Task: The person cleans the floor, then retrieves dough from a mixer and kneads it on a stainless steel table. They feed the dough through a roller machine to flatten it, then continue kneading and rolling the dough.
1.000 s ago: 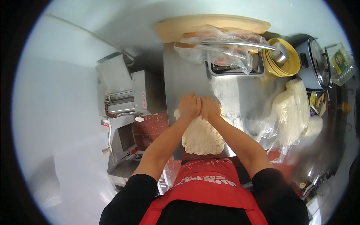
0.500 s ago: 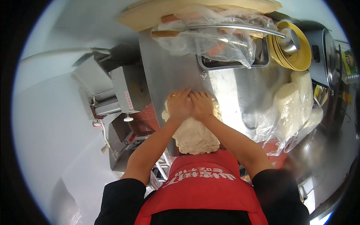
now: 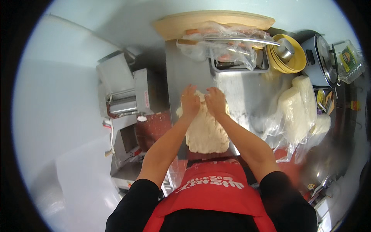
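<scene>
A large pale slab of dough [image 3: 207, 133] lies on the steel worktop near its front edge, close to my apron. At its far end, my left hand [image 3: 190, 102] has its fingers curled over the dough's left side. Beside it, my right hand [image 3: 215, 103] is bent round the far edge on the right. A small gap with dough showing separates the two hands. The dough under my palms is hidden.
Bagged dough [image 3: 295, 112] in clear plastic lies to the right. Farther back are a metal tray [image 3: 239, 70] under plastic bags, stacked yellow bowls [image 3: 297, 62] with a long-handled ladle [image 3: 285, 50], and a lidded pot [image 3: 320, 58]. A roller machine [image 3: 125, 102] stands left.
My hands have moved apart from their overlapped press, and the fingers now curl at the dough's far end. More of the dough's middle shows. The whole view has shifted slightly.
</scene>
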{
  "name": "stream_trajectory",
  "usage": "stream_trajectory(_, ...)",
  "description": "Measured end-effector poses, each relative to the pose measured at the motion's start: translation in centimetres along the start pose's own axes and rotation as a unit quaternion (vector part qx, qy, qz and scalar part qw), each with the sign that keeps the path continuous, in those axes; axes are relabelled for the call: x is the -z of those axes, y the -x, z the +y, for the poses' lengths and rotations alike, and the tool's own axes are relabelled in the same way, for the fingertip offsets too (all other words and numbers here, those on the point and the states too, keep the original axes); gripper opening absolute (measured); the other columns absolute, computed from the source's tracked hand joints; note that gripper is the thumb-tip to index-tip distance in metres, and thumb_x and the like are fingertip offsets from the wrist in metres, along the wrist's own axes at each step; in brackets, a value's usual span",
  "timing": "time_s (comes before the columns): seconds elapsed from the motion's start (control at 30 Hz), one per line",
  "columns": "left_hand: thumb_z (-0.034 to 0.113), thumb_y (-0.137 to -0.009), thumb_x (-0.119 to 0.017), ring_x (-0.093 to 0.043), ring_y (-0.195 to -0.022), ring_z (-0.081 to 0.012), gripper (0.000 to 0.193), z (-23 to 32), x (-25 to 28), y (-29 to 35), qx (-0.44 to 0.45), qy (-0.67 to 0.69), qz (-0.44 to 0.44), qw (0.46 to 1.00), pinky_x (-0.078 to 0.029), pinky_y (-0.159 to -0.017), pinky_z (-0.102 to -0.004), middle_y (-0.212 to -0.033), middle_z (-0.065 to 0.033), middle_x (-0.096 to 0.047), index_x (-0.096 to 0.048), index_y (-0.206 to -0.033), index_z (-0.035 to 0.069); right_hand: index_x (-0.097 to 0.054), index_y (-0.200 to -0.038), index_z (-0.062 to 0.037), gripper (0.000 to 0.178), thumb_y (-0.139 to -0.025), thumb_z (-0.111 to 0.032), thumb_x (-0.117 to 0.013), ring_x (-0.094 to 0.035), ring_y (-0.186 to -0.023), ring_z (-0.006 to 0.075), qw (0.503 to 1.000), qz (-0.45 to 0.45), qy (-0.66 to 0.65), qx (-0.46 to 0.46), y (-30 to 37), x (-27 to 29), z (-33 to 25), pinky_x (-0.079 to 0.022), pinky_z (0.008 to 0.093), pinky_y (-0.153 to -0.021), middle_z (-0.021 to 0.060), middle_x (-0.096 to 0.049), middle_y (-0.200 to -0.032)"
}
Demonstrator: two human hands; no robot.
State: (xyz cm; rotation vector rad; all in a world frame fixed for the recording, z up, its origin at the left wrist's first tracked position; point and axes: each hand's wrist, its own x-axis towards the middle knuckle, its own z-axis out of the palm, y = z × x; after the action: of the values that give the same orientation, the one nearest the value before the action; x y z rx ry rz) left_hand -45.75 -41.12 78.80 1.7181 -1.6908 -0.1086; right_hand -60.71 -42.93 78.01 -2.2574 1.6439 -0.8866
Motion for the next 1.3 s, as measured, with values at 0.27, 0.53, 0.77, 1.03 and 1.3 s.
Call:
stream_trajectory(0.27, 0.007, -0.077, -0.057, -0.058, -0.051, -0.0232, 0.017, 1.7, 3.0, 4.4, 0.47, 0.234, -0.48, 0.703, -0.044, -0.05, -0.0371, -0.056, -0.0138, -0.059, -0.064, -0.063, -0.001, -0.056, -0.067, -0.0054, 0.028, -0.087, -0.025, -0.052, -0.044, -0.046, 0.0192, 0.572, -0.279, -0.465, -0.615, 4.2, 1.9, -2.3, -0.029, 0.0383, -0.041, 0.0054, -0.05, -0.057)
stream_trajectory(0.53, 0.022, -0.078, -0.063, -0.068, -0.077, -0.0408, 0.024, 3.4, 1.4, 3.2, 0.417, 0.044, -0.472, 0.775, -0.054, -0.069, -0.0455, -0.079, -0.0253, -0.068, -0.074, -0.076, 0.0, -0.063, -0.079, 0.0025, 0.032, -0.083, -0.029, -0.056, -0.057, -0.063, 0.0326, 0.713, -0.203, -0.371, -0.559, 7.5, -4.9, -1.0, -0.041, 0.0443, -0.061, 0.022, -0.06, -0.076)
stream_trajectory(0.77, 0.021, -0.081, -0.058, -0.069, -0.08, -0.0407, 0.027, 2.5, -0.2, 4.2, 0.384, 0.023, -0.472, 0.794, -0.054, -0.074, -0.0458, -0.081, -0.0275, -0.068, -0.073, -0.078, 0.0, -0.064, -0.084, 0.0039, 0.031, -0.084, -0.025, -0.054, -0.062, -0.068, 0.0365, 0.673, -0.267, -0.347, -0.596, 7.4, -4.5, 0.3, -0.049, 0.0441, -0.068, 0.0243, -0.063, -0.074)
stream_trajectory(1.03, 0.012, -0.078, -0.055, -0.065, -0.065, -0.0339, 0.022, -0.7, -1.6, 6.0, 0.161, 0.06, -0.52, 0.836, -0.052, -0.061, -0.0425, -0.068, -0.0228, -0.066, -0.066, -0.065, -0.002, -0.047, -0.063, -0.0156, 0.028, -0.089, -0.026, -0.052, -0.039, -0.043, 0.0164, 0.514, -0.288, -0.526, -0.613, 4.1, 0.7, -1.6, -0.026, 0.0318, -0.04, 0.0018, -0.044, -0.055)
stream_trajectory(1.3, 0.012, -0.075, -0.056, -0.067, -0.072, -0.0393, 0.021, -0.2, 1.6, 12.5, 0.045, -0.044, -0.504, 0.861, -0.053, -0.068, -0.0454, -0.074, -0.0245, -0.067, -0.07, -0.068, -0.002, -0.046, -0.061, -0.0148, 0.027, -0.082, -0.027, -0.057, -0.031, -0.04, 0.0138, 0.538, -0.331, -0.397, -0.666, 8.2, 6.1, -2.8, -0.02, 0.0327, -0.039, -0.0024, -0.037, -0.052)
